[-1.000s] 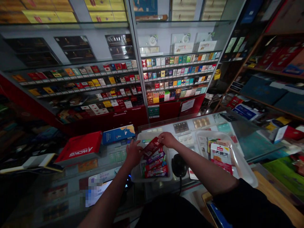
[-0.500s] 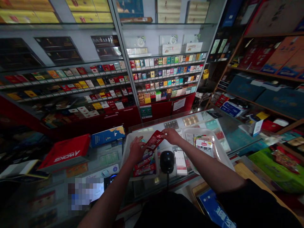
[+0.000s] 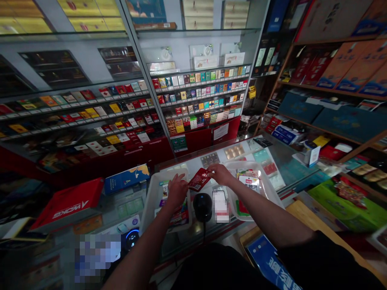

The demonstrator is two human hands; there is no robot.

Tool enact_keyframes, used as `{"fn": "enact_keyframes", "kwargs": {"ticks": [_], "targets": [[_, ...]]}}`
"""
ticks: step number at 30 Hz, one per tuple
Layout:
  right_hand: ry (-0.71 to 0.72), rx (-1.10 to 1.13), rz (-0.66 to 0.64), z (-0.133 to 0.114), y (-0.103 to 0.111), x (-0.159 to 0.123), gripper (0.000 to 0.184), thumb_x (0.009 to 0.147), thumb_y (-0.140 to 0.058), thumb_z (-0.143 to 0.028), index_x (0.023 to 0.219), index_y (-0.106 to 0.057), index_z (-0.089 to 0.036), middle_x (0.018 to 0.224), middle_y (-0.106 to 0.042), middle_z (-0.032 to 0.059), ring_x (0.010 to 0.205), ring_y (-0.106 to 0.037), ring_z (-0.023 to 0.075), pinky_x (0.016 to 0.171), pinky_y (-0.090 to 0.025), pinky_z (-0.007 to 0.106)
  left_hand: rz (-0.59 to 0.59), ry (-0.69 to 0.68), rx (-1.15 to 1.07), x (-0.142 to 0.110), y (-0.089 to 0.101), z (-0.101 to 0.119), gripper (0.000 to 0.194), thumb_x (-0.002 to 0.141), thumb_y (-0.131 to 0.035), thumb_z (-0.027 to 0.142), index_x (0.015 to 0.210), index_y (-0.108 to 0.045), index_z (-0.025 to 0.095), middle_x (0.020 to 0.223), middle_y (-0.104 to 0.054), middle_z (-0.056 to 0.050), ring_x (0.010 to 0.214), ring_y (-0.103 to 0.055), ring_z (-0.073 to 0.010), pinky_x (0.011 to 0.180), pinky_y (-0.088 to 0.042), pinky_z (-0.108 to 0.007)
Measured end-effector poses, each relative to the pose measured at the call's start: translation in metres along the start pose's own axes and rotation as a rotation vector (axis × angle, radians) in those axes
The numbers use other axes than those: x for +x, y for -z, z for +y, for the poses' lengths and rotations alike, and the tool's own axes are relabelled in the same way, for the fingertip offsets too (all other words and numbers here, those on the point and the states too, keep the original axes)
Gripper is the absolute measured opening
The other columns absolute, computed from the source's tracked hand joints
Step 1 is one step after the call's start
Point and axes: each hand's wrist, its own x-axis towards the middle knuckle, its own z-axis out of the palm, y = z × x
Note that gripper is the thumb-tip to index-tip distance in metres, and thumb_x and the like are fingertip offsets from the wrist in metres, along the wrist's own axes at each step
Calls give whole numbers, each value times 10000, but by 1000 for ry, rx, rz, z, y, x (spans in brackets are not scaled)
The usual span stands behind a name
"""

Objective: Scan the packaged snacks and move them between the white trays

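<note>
A small red packet (image 3: 199, 180) with a white barcode panel is held tilted above the counter, between the two white tubs. My right hand (image 3: 220, 174) pinches its upper right corner. At the packet's lower left edge is my left hand (image 3: 177, 190), closed on that edge by the thumb side, with its other fingers raised over the left tub (image 3: 147, 207). That tub holds several colourful snack packets (image 3: 179, 215), partly hidden by my left forearm. Below the red packet stands a black scanner (image 3: 202, 206) on a cable, beside a phone (image 3: 220, 204) with a lit screen.
The right tub (image 3: 269, 181) holds more packets, under my right forearm. On the glass counter lie a red box (image 3: 71, 203), a blue box (image 3: 127, 178) and a calculator (image 3: 262, 142). Shelves of small packs (image 3: 199, 77) stand behind; boxes (image 3: 347, 64) fill the right-hand shelves.
The view has shifted slightly to the right. The red packet remains between both hands. My left hand and forearm now uncover more of the left tub's far-left contents.
</note>
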Motion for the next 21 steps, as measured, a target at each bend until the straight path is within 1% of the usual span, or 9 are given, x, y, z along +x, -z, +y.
{"fn": "enact_keyframes", "kwargs": {"ticks": [4,8,12,16,19,21], "targets": [[-37,-11,-7,11,0,-5,143,897,-669,-216,946,-802,-195,985,-772,72,941,-651,210,859,-434,286,-13,-8,14,4,-9,4,206,920,-587,232,965,-786,257,1552,-525,-44,1525,-322,-354,1202,-257,-651],[-63,-13,-13,20,0,-9,160,915,-655,-242,950,-803,-194,987,-773,74,943,-654,210,850,-432,281,-40,-40,27,7,-13,6,193,914,-607,252,986,-786,259,1565,-510,-50,1528,-311,-363,1194,-254,-658],[-73,-8,-24,26,1,-14,168,918,-647,-233,974,-802,-201,1001,-772,70,939,-653,203,848,-427,275,-41,-21,17,8,-13,14,196,916,-592,233,952,-782,265,1546,-531,-35,1529,-312,-348,1196,-241,-670],[-78,-14,-37,30,3,-18,161,908,-649,-219,953,-802,-199,1001,-774,65,943,-653,198,850,-420,269,-21,-13,4,8,-12,21,189,916,-589,236,928,-773,275,1527,-548,-14,1528,-315,-330,1210,-219,-669],[-81,-20,-32,33,2,-20,161,905,-646,-205,946,-801,-191,1015,-776,64,958,-656,195,850,-415,265,-8,-19,6,8,-12,20,188,920,-586,244,937,-771,277,1521,-552,-18,1529,-310,-332,1212,-202,-679],[-109,-17,-24,35,0,-20,161,903,-647,-197,947,-802,-187,1014,-778,63,955,-660,192,835,-415,261,5,-36,4,8,-13,18,196,929,-578,264,970,-770,279,1526,-547,-27,1534,-300,-337,1211,-194,-683]]}}
